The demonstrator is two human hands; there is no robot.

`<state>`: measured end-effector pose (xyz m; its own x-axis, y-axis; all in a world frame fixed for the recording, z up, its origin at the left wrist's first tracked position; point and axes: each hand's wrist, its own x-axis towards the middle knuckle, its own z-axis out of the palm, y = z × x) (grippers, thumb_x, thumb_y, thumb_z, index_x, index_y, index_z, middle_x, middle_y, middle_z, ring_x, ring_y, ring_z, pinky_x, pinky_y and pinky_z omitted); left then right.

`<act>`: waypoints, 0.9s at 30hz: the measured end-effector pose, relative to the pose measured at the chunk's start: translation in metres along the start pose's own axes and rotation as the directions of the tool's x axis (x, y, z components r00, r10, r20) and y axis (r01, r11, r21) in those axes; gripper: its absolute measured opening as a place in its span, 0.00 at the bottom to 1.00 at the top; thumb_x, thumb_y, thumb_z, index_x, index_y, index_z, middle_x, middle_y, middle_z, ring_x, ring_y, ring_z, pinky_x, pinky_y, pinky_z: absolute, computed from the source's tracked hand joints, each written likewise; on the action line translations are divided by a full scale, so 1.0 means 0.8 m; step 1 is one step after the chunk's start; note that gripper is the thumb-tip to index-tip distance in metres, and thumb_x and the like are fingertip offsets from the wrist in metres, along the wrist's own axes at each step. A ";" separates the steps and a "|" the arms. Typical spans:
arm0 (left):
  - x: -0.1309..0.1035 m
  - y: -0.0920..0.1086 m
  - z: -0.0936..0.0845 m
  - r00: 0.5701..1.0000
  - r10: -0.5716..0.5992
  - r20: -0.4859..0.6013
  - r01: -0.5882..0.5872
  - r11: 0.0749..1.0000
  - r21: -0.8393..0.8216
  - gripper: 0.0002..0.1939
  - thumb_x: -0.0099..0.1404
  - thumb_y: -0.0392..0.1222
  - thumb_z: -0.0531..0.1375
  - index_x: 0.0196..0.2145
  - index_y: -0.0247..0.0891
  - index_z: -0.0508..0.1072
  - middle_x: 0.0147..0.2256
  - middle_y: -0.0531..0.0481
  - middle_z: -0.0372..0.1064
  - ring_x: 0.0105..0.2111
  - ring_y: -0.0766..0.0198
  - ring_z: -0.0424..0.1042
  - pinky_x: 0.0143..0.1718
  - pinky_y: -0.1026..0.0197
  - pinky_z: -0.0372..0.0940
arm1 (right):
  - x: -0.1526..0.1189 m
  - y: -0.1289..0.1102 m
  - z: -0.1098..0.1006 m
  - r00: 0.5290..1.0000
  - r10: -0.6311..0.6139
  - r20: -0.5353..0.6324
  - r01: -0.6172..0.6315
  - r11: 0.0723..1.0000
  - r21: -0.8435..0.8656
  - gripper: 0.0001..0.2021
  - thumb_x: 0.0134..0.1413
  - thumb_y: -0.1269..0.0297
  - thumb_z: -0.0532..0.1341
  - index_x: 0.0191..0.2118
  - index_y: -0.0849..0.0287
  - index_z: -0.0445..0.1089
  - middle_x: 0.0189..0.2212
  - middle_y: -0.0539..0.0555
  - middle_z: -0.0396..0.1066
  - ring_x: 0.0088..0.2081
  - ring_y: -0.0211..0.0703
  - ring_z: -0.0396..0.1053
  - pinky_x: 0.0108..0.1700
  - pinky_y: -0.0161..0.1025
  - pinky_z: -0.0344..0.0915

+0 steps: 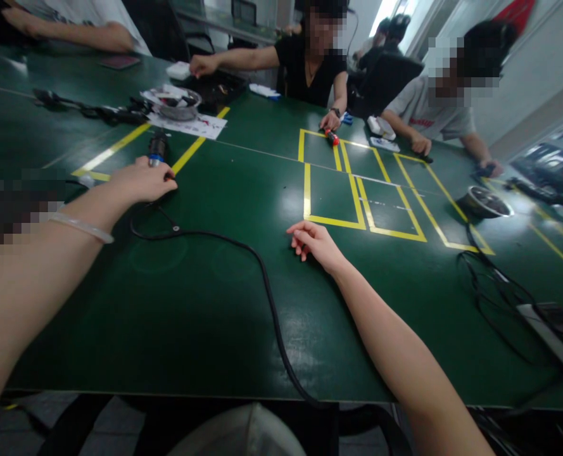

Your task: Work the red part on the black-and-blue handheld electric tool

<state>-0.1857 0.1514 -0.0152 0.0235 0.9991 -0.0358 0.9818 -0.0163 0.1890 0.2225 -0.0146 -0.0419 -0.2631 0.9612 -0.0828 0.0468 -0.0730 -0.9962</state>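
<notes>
Evidently my left hand [141,180] is round the dark tool [158,145] with the blue band, which lies just on the near side of the steel bowl [183,114], its end pointing towards it. Those fingers look closed about the body, though the palm side is hidden. My right hand [316,244] is empty, fingers loosely curled, well to the right of the bowl and nearer me; I can't tell whether they touch the counter [190,329]. The black cable [275,316] loops on my side of the bowl and runs to the counter's near edge; where it starts is covered by my left hand. To handle this well, I'd want a full wrap rather than a fingertip hold, slack in that loop so nothing tugs, and the right fingers free to guide the cable.
</notes>
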 end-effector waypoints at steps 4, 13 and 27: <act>-0.016 0.023 -0.009 0.988 -0.123 0.090 0.108 0.982 0.157 0.29 0.72 0.55 0.51 0.63 0.35 0.64 0.63 0.36 0.48 0.52 0.44 0.61 0.53 0.29 0.56 | -0.001 0.000 0.002 1.000 -0.007 -0.008 0.007 1.000 -0.027 0.10 0.57 0.60 0.61 0.40 0.61 0.70 0.24 0.47 0.67 0.21 0.31 0.65 0.18 0.28 0.62; -0.016 0.021 -0.005 0.993 -0.097 0.060 0.087 0.984 0.154 0.35 0.67 0.63 0.55 0.59 0.31 0.66 0.61 0.35 0.50 0.51 0.45 0.60 0.53 0.32 0.59 | -0.002 0.003 0.008 0.998 -0.066 -0.026 0.060 0.982 -0.179 0.10 0.58 0.60 0.58 0.39 0.61 0.69 0.24 0.47 0.67 0.21 0.31 0.64 0.16 0.27 0.59; -0.055 0.046 0.000 0.999 0.040 0.036 -0.047 0.976 0.215 0.28 0.68 0.57 0.54 0.56 0.33 0.68 0.58 0.33 0.55 0.48 0.41 0.68 0.47 0.36 0.64 | -0.007 0.005 0.016 0.986 -0.163 -0.021 0.138 0.889 -0.437 0.10 0.63 0.61 0.54 0.42 0.59 0.70 0.24 0.48 0.69 0.23 0.35 0.65 0.24 0.32 0.61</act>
<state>-0.1508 0.1067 -0.0071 0.0694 0.9955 -0.0638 0.9972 -0.0711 -0.0246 0.2119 -0.0238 -0.0459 -0.2467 0.9657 0.0813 0.4265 0.1836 -0.8857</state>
